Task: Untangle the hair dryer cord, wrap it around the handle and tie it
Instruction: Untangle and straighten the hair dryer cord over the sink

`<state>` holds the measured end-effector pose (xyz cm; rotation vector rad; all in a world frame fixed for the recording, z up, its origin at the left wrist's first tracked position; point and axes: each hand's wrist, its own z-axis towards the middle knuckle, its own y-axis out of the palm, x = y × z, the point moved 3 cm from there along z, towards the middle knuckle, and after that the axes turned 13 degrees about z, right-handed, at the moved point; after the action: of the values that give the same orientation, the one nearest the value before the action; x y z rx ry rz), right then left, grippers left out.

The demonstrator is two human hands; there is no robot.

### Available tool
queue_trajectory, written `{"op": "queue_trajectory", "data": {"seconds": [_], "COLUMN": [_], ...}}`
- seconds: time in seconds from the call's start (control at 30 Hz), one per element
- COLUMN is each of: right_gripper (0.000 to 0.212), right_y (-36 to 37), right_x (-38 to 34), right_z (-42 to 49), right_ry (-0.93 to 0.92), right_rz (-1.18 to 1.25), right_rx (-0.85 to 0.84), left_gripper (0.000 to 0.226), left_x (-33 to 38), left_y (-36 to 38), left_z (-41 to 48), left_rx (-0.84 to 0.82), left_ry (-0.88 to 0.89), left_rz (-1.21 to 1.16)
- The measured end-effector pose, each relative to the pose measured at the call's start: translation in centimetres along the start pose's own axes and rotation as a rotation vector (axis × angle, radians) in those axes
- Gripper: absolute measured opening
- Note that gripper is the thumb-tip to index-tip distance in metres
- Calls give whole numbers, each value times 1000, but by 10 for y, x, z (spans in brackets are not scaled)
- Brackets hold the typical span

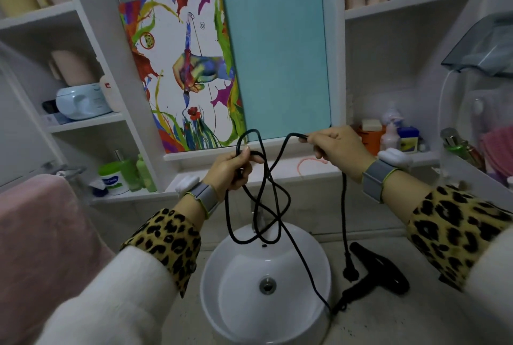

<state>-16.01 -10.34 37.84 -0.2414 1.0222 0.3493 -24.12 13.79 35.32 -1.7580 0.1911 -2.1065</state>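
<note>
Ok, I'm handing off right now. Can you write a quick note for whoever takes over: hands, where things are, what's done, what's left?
Left hand: grips crossed loops of the cord above the basin.
Right hand: pinches the cord further along; the plug hangs below it.
Hair dryer: lies on the counter, right of the basin.
Done: cord lifted; loops not yet untangled.
Left: finish untangling, wrap round the handle, tie.

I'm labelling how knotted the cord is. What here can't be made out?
Head view only:
- The cord inside the left hand and right hand: curled fingers cover it.
- Loop crossings over the sink: too thin and dark to tell which strand lies on top.
- Plug against the hair dryer: black on black, outline unclear.
</note>
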Motion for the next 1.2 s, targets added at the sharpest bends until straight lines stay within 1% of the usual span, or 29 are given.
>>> {"op": "queue_trajectory", "data": {"seconds": [0.07,0.1,0.17,0.2,0.23,0.27,0.3,0.33,0.37,0.4,0.43,0.47,0.5,0.57,0.6,0.63,0.7,0.77,0.83,0.9,0.97,1.03,1.1,1.17,1.2], "right_gripper": [33,36,39,33,23,27,53,79,96,104,104,97,83,47,34,26,18,10,9,8,8,7,7,8,9], "right_y": [5,9,19,25,31,37,40,42,43,44,43,43,44,46,46,44,32,12,-8,-16,-16,-19,-26,-36,-41], "right_x": [2,2,6,9,13,19,25,33,40,46,54,62,68,75,76,77,79,80,79,78,78,77,76,76,77], "right_z": [-2,-3,-6,-8,-10,-13,-16,-19,-23,-27,-30,-32,-34,-35,-35,-34,-33,-30,-28,-27,-25,-24,-23,-24,-25], "right_ry": [-19,-39,-88,-101,-99,-84,-57,-22,22,42,60,71,84,71,60,62,89,148,148,99,69,66,49,39,37], "right_rz": [-27,-91,-302,-421,-539,-648,-715,-727,-713,-701,-720,-761,-800,-812,-805,-809,-788,-675,-590,-554,-537,-491,-452,-432,-422], "right_rx": [-83,-130,-223,-282,-343,-403,-469,-538,-586,-625,-648,-659,-664,-612,-586,-568,-524,-409,-285,-211,-176,-123,-60,-6,27], "left_gripper": [43,43,44,44,43,43,44,44,43,43,43,43,43,42,40,37,32,28,23,15,14,24,42,63,74], "left_x": [0,1,8,12,17,21,25,29,32,36,38,41,43,47,47,47,44,36,27,19,14,7,1,-8,-14], "left_y": [0,0,5,7,9,12,14,15,17,18,20,21,23,28,31,32,28,18,9,7,15,30,43,52,55], "left_z": [0,-1,1,2,3,4,5,5,6,7,9,10,12,17,19,20,22,21,20,21,23,26,28,29,28], "left_rx": [-8,-12,-38,-49,-55,-56,-55,-53,-52,-54,-58,-59,-60,-67,-70,-68,-19,76,154,187,171,137,126,176,229], "left_ry": [9,17,28,32,36,34,26,14,4,-4,-10,-11,-10,2,10,16,29,14,-22,-25,-8,8,0,-59,-124], "left_rz": [-29,-60,-150,-203,-256,-304,-344,-375,-399,-420,-442,-463,-481,-497,-492,-469,-318,-48,171,296,378,454,488,525,573]}}
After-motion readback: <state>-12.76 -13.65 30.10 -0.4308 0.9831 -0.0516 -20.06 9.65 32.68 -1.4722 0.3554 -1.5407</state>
